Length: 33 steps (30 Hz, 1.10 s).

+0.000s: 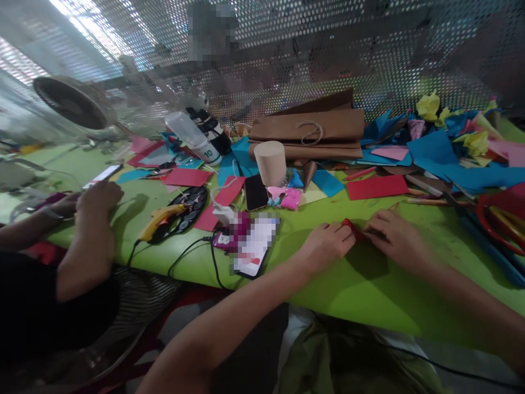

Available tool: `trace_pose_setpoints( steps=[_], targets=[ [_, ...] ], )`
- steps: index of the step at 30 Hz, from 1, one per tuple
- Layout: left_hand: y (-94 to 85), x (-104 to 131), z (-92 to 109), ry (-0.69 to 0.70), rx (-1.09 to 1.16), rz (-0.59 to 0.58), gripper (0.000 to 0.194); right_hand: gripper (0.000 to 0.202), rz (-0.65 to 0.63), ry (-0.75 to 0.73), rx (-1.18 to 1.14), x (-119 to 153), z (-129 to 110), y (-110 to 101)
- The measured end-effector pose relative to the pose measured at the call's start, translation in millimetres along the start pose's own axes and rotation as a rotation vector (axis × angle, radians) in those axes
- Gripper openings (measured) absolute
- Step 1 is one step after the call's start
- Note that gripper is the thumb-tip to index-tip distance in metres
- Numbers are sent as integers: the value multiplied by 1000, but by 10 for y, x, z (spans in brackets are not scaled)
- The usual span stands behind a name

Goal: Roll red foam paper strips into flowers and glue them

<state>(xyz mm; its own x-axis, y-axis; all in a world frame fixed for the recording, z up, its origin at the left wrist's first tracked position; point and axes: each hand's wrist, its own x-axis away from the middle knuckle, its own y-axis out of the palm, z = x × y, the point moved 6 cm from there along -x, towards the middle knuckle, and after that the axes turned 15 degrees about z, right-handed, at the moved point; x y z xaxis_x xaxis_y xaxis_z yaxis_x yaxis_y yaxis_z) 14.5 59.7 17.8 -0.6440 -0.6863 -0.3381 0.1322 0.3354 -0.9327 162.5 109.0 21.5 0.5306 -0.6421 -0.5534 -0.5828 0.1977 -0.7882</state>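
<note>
From my remote seat, I see left hand [328, 245] and right hand [396, 235] uncovered | left forearm [262, 298] and right forearm [463, 298] bare, slender | below, olive-green cloth [324, 355], creased, loose; which garment, I cannot tell

Dim; glare through perforated screen [283, 60], upper left; edges stretched, blurred.

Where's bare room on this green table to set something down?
The green tabletop is bare between the central, white-screened phone and the left hand, and between the right hand and the tabletop's near edge. The back is crowded with folded brown paper, blue paper scraps and a cream cylinder.
</note>
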Motion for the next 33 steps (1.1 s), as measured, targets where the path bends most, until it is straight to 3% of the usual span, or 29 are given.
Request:
trace_pose_setpoints(
  steps=[7,13,18,28,33],
  targets=[
    [37,17,-70,-89,60,4,19,13,8,-106,98,135,-95,-1],
    [100,50,-188,-220,155,40,28,15,17,-100,76,89,-49,54],
    [24,60,-237,-297,209,74,28,17,-31,-68,54,41,-51,75],
    [44,-15,-272,-275,230,49,13,15,-49,-1,-61,-48,65,102],
    [81,-2,-265,-264,184,63,19,20,-34,-146,108,-9,-54,95]
  ],
)
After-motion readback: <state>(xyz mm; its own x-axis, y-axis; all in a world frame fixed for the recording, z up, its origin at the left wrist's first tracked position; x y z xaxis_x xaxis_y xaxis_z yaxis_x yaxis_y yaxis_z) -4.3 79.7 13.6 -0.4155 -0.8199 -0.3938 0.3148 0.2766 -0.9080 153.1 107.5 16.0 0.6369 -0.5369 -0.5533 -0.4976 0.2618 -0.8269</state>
